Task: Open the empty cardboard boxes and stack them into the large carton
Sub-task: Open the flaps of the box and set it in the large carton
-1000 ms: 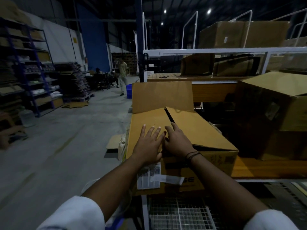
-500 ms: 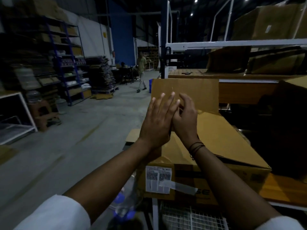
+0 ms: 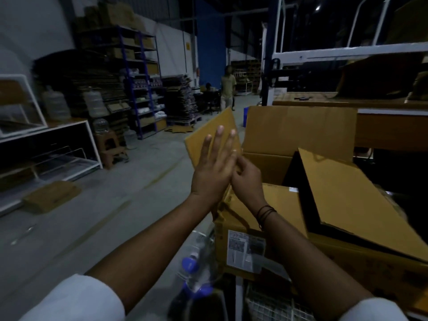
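Head view: the carton sits on a wire rack right in front of the person, with its top partly open. The left grip, a bare hand, is fully open, its fingers straight and spread, flat against the raised left flap, which tilts outward over the floor. The right grip touches the left one, its fingers curled at that flap's lower edge; I cannot tell whether it has hold of the cardboard. The back flap stands upright, and the right flap slants up over the dark opening. A white label is on the carton's near side. 1 bottle with a blue cap lies just beside the carton's lower left corner.
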Tool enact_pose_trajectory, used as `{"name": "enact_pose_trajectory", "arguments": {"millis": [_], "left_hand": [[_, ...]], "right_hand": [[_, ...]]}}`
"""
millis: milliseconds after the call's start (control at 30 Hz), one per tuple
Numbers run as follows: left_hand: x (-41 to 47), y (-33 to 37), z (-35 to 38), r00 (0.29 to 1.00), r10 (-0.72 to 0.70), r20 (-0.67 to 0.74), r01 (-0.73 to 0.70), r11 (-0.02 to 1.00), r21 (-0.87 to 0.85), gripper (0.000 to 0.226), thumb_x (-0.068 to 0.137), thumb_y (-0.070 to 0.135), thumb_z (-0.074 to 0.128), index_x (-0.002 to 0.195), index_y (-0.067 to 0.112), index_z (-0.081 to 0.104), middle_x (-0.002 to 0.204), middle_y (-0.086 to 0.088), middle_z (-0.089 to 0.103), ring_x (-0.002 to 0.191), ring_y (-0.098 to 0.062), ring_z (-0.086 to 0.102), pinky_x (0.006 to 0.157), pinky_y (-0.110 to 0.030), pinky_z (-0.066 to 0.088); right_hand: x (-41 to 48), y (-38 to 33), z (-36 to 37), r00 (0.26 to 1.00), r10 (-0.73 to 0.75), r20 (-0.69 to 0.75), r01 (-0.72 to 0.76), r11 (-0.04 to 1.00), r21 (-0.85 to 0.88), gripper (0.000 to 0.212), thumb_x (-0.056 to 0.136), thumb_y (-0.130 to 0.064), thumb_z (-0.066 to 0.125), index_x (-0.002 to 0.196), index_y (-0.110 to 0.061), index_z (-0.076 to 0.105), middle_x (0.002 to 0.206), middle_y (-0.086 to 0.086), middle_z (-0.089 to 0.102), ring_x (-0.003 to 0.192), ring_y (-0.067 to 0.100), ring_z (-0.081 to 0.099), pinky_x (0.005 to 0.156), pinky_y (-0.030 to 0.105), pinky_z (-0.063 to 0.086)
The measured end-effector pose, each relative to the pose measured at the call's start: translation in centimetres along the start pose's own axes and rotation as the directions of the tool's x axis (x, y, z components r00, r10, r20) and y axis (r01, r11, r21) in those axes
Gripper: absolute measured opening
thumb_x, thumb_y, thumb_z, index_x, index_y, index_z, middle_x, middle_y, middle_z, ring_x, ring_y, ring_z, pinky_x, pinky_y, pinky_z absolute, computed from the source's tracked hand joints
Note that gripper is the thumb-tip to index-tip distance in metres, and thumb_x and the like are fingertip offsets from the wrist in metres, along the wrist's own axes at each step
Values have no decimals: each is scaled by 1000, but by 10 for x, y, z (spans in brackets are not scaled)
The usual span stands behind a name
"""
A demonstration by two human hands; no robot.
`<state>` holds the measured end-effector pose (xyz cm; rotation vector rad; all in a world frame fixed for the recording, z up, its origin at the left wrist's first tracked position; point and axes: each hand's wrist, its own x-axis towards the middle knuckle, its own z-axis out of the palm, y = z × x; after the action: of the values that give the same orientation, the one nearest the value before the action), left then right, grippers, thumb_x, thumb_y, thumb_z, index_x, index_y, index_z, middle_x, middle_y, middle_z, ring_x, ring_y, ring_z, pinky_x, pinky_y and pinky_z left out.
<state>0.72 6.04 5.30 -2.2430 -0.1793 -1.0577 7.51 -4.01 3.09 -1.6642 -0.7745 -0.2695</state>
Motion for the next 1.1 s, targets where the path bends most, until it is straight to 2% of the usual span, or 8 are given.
{"name": "enact_pose_trajectory", "arguments": {"millis": [233,333,467,633,767,933,1000,1100], "left_hand": [[-49,11,33,805,-41,592,158,976,-148,35,106,35,46,135,18,56,171,-18,9,154,-50,-11,121,-65,-10],[-66,14,39,738,-58,672,258,945,-202,37,105,29,46,140,22,56,166,-10,30,156,-44,0,122,-64,-9],[-74,13,46,644,-94,759,462,838,-289,36,103,26,48,137,30,59,143,-1,60,154,-37,20,124,-60,-2],[-58,19,43,772,-200,603,486,797,-359,33,94,19,56,122,31,71,115,-5,74,131,-28,52,125,-51,14],[-34,51,24,872,-219,438,441,739,-509,25,98,22,62,118,27,75,116,-7,75,131,-28,55,124,-49,21],[-7,111,0,902,-87,424,370,660,-653,26,100,32,61,123,29,72,127,-1,72,139,-24,49,127,-45,15],[4,138,-11,914,-27,406,330,632,-701,27,101,38,59,123,30,71,129,-1,71,142,-24,47,126,-45,17],[21,173,-28,932,59,357,258,586,-768,28,102,42,57,121,30,72,129,-1,70,142,-24,46,126,-47,19]], "right_hand": [[-34,36,38,914,125,385,20,937,-350,18,96,-26,51,99,-16,66,97,5,67,82,22,63,75,46,56],[-37,46,42,870,138,473,143,848,-511,23,99,-23,51,99,-10,69,106,14,65,101,35,61,87,46,52],[-36,43,40,859,173,482,171,791,-587,37,105,-29,45,127,-11,70,140,20,58,134,36,49,108,44,43],[-44,46,10,901,304,310,49,638,-768,49,104,-38,41,147,-14,44,163,16,28,151,39,20,122,59,19],[-54,54,-43,921,379,88,-142,539,-830,53,104,-39,42,150,-14,38,168,18,17,154,44,7,123,64,8],[-58,67,-111,891,453,3,-295,586,-754,57,104,-27,46,156,-10,27,170,15,0,157,36,6,120,46,30],[-61,63,-137,879,477,-19,-333,585,-739,67,105,-28,45,162,-16,11,168,16,13,151,33,29,112,44,42],[-65,48,-175,860,510,-29,-316,487,-814,69,106,-36,39,163,-22,2,131,16,63,96,29,64,80,43,54]]}}
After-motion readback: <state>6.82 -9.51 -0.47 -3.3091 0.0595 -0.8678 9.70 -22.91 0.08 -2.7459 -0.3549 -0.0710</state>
